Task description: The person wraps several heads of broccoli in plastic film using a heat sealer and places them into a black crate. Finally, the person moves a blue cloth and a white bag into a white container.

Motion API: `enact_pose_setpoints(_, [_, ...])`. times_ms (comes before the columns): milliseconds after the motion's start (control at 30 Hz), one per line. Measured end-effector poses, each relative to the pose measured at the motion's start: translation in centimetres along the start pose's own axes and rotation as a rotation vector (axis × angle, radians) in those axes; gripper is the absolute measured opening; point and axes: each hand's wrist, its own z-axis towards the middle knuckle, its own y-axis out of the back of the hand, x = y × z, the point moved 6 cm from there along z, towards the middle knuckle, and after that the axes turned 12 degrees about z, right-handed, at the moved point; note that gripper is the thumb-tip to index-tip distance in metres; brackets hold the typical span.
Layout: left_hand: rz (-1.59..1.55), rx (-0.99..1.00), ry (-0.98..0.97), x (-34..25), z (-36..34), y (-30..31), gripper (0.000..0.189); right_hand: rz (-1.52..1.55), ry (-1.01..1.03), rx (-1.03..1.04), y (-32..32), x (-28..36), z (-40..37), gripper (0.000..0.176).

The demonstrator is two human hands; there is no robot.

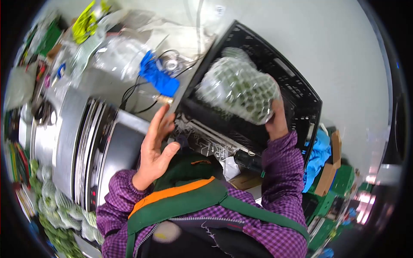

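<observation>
My right hand (277,118) grips the side of a bulky pack of green produce (243,90) in white foam netting and shiny clear film. The pack is inside or just over a black plastic crate (297,81), which stands tilted in this view. A paler netted piece (235,53) shows behind its upper end. To the left of the crate my left hand (155,144) is raised with fingers apart, holding nothing. Nearest to its fingertips are the crate's left edge and a blue glove (158,76) lying on the worktop.
A metal wrapping machine (84,146) stands at the left. More foam-netted green produce (56,202) is piled at the lower left. Clear plastic (118,56), black cables (129,92) and a yellow-green item (85,23) lie beyond. Green crates (331,198) and cardboard (329,174) are at the right.
</observation>
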Motion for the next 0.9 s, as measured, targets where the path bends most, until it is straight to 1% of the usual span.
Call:
enact_pose_setpoints(33, [-0.090, 0.039, 0.079, 1.7, 0.2, -0.7, 0.070, 0.001, -0.011, -0.117, 4.0, 0.5, 0.3, 0.070])
enact_pose_setpoints(67, [-0.071, 0.044, 0.166, 2.7, 0.4, -1.5, 0.067, 0.004, -0.025, -0.231, 8.0, 0.8, 0.5, 0.063])
enact_pose_setpoints(133, [-0.078, 0.085, 0.256, 4.3, 0.8, -2.3, 0.055, 0.020, -0.083, -0.344, 14.9, 0.9, 0.9, 0.052])
enact_pose_setpoints(167, [-0.066, 0.121, 0.289, 5.1, 0.9, -2.4, 0.049, 0.031, -0.119, -0.397, 18.4, 0.4, 0.9, 0.051])
enact_pose_setpoints(200, [-0.051, 0.150, 0.326, 6.0, 0.8, -2.4, 0.043, 0.033, -0.116, -0.410, 20.4, 0.4, 0.8, 0.051])
enact_pose_setpoints(233, [-0.067, 0.145, 0.353, 6.9, 0.7, -2.2, 0.037, 0.024, -0.135, -0.529, 22.5, 0.1, 0.4, 0.049])
enact_pose_setpoints(267, [-0.063, 0.134, 0.366, 7.5, 0.7, -2.2, 0.037, 0.013, -0.164, -0.636, 24.9, -0.6, 0.2, 0.046])
enact_pose_setpoints(300, [-0.042, 0.159, 0.402, 7.9, 0.3, -2.0, 0.036, 0.053, -0.144, -0.575, 29.2, -2.3, 0.4, 0.042])
enact_pose_setpoints(367, [-0.003, 0.132, 0.491, 8.5, -1.0, -1.3, 0.033, 0.022, -0.200, -0.484, 30.4, -3.7, 1.4, 0.044])
enact_pose_setpoints(400, [0.049, 0.129, 0.571, 8.7, -2.0, -0.6, 0.032, -0.040, -0.260, -0.488, 30.1, -4.3, 1.8, 0.046])
enact_pose_setpoints(433, [0.084, 0.089, 0.592, 8.8, -3.2, 0.7, 0.032, -0.180, -0.361, -0.525, 33.3, -5.9, 1.8, 0.051])
enact_pose_setpoints(467, [0.115, 0.051, 0.619, 9.0, -4.8, 2.0, 0.031, -0.122, -0.516, -0.521, 33.5, -6.5, 1.9, 0.055])
enact_pose_setpoints(500, [0.149, -0.041, 0.655, 8.9, -6.6, 4.1, 0.030, -0.261, -0.528, -0.559, 33.3, -5.7, 2.3, 0.058])
enact_pose_setpoints(533, [0.180, -0.117, 0.691, 9.0, -8.8, 6.0, 0.030, -0.466, -0.505, -0.603, 31.0, -3.9, 2.7, 0.061])
enact_pose_setpoints(567, [0.191, -0.230, 0.763, 9.2, -11.7, 8.2, 0.029, -0.722, -0.346, -0.619, 32.2, -3.1, 3.7, 0.055])
enact_pose_setpoints(600, [0.203, -0.334, 0.830, 9.2, -14.5, 9.7, 0.029, -0.955, -0.238, -0.421, 34.2, -2.7, 5.6, 0.046])
enact_pose_setpoints(633, [0.170, -0.446, 0.913, 8.6, -17.2, 10.6, 0.028, -0.984, -0.123, -0.436, 29.5, -1.2, 6.7, 0.040])
enact_pose_setpoints(667, [0.127, -0.539, 0.992, 8.1, -19.6, 10.6, 0.029, -0.871, -0.078, -0.433, 23.8, -0.6, 7.9, 0.038])
enact_pose_setpoints(733, [0.146, -0.569, 1.034, 8.2, -24.4, 9.5, 0.030, -0.778, -0.033, -0.251, 11.4, -0.9, 9.5, 0.033])
enact_pose_setpoints(767, [0.156, -0.531, 1.066, 9.0, -26.9, 8.6, 0.033, -0.767, -0.053, -0.191, 6.1, -1.8, 10.2, 0.031])
enact_pose_setpoints(800, [0.167, -0.519, 1.002, 8.3, -27.3, 7.4, 0.037, -0.744, -0.091, -0.016, 1.2, -3.1, 10.6, 0.029])
enact_pose_setpoints(833, [0.083, -0.534, 0.979, 8.7, -28.7, 6.2, 0.038, -0.714, -0.125, 0.159, -3.6, -4.5, 10.5, 0.026])
enact_pose_setpoints(867, [0.000, -0.550, 0.958, 9.1, -30.0, 5.2, 0.040, -0.722, -0.175, 0.385, -9.1, -6.0, 9.6, 0.025])
enact_pose_setpoints(900, [-0.190, -0.631, 1.116, 8.5, -30.7, 4.5, 0.045, -0.726, -0.227, 0.616, -14.3, -7.6, 8.0, 0.023])
